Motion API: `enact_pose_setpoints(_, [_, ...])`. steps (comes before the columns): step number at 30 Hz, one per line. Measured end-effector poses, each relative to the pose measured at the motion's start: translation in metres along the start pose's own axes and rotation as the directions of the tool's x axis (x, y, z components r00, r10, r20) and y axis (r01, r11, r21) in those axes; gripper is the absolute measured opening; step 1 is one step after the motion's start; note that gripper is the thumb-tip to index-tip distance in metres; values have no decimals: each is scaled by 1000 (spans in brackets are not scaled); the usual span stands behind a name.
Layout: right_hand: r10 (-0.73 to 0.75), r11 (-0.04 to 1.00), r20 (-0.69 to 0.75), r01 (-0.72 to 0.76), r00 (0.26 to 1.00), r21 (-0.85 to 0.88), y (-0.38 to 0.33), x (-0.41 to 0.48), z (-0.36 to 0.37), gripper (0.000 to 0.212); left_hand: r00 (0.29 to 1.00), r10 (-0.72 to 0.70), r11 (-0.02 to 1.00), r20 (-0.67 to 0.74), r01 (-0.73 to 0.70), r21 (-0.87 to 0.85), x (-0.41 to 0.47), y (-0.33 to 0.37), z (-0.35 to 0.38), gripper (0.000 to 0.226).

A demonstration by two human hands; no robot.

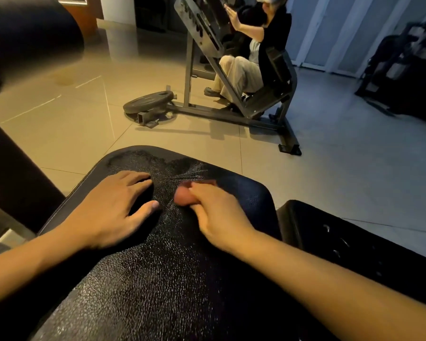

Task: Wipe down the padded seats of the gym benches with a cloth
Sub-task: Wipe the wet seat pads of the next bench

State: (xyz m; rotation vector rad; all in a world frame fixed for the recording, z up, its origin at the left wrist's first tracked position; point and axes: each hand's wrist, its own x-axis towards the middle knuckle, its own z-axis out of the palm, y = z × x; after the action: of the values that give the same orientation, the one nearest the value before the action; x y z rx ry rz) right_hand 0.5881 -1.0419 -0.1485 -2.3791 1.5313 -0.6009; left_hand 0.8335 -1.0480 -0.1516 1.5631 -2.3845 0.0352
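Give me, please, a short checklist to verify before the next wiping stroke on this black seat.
1. Cloth in the right hand: cannot tell. The fingers are curled but blurred.
2. Left hand steadies the padded seat: ok. It rests flat with the fingers spread.
3. Seat surface intact: not ok. It looks cracked all over.
4. Neighbouring pad clean: cannot tell. Light marks show on it.
5. Other person clear of the seat: ok. They sit at a machine across the floor.
6. Weight plate out of the way: ok. It lies on the floor by that machine.
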Motion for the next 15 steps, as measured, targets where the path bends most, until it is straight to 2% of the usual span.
enact_pose_setpoints(2, [-203, 979, 54, 202, 978, 20, -21, -9, 9, 36, 997, -42, 999, -62, 40, -29, 0, 0, -2, 72])
enact_pose_setpoints(3, [-237, 971, 59, 235, 970, 36, -12, -3, 4, 36, 995, -66, 997, -69, 64, -39, -1, 0, -2, 70])
enact_pose_setpoints(4, [-181, 983, 63, 178, 981, 45, 4, 7, -1, 36, 994, -86, 996, -66, 83, -43, -1, 0, -2, 69])
enact_pose_setpoints(5, [-58, 998, 54, 58, 997, 12, 23, 22, -9, 35, 993, -100, 994, -58, 98, -40, -1, 1, -3, 68])
enact_pose_setpoints(7, [176, 982, -67, -180, 982, -56, 56, 48, -24, 31, 994, -100, 994, -44, 98, -44, -1, 3, -4, 68])
enact_pose_setpoints(9, [240, 969, -118, -245, 963, -27, 43, 53, -19, 30, 994, -105, 993, -41, 102, -65, -1, 3, -5, 70])
enact_pose_setpoints(10, [191, 982, -78, -191, 978, 11, 22, 45, -10, 32, 993, -113, 991, -44, 109, -84, -2, 2, -5, 71])
enact_pose_setpoints(12, [-64, 996, -3, 64, 998, 63, -25, 8, 8, 38, 986, -146, 980, -76, 133, -149, -2, 0, -4, 69])
enact_pose_setpoints(14, [-278, 960, 73, 275, 958, 55, -35, -6, 11, 43, 972, -202, 961, -119, 174, -214, -1, -2, -5, 61])
enact_pose_setpoints(15, [-282, 959, 68, 279, 957, 48, -25, 6, 4, 42, 968, -220, 956, -123, 188, -227, 0, -1, -6, 56])
